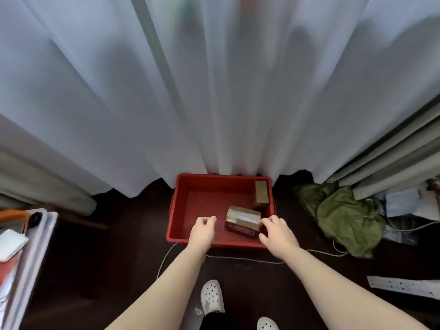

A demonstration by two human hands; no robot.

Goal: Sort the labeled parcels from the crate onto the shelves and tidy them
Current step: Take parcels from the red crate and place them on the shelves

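Observation:
A red plastic crate (183, 206) sits on the dark floor against a white curtain. Inside it, near the front right, lies a brown cardboard parcel (242, 221) with a white label on top. A second, smaller brown parcel (261, 195) leans upright in the crate's back right corner. My left hand (202, 231) hovers over the crate's front edge, left of the labeled parcel, fingers loosely curled and holding nothing. My right hand (277, 234) reaches in from the right, fingertips touching the parcel's right end.
A white curtain (214, 91) hangs behind the crate. A green cloth bag (345, 220) lies to the right, with a white cord (238, 259) running across the floor. A shelf edge with a white item (12, 244) stands at far left. My white shoes (212, 297) are below.

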